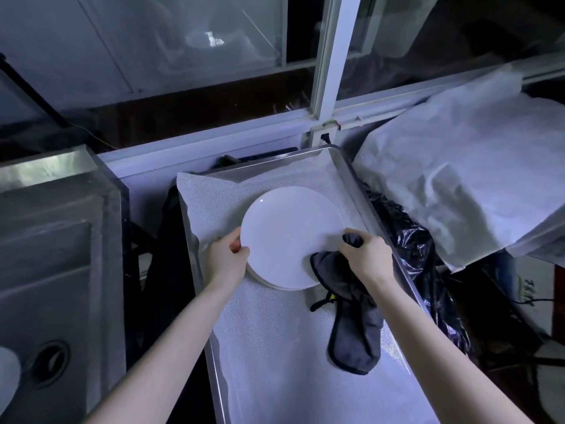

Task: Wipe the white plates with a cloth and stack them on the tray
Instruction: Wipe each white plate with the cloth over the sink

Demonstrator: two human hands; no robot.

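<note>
A round white plate (pixel 290 231) lies on top of a short stack of white plates (pixel 275 284) in the middle of a metal tray (pixel 345 169) lined with white mesh. My left hand (pixel 226 258) grips the top plate's left rim, thumb on top. My right hand (pixel 367 255) grips a dark grey cloth (pixel 354 335) at the plate's right edge. Part of the cloth lies on the plate and the rest hangs down onto the tray lining.
A steel sink (pixel 55 270) with a drain hole stands to the left. A black plastic bag (pixel 422 255) sits along the tray's right side, with a bulky white sheet-covered heap (pixel 458 179) behind it. A window frame (pixel 333 71) runs across the back.
</note>
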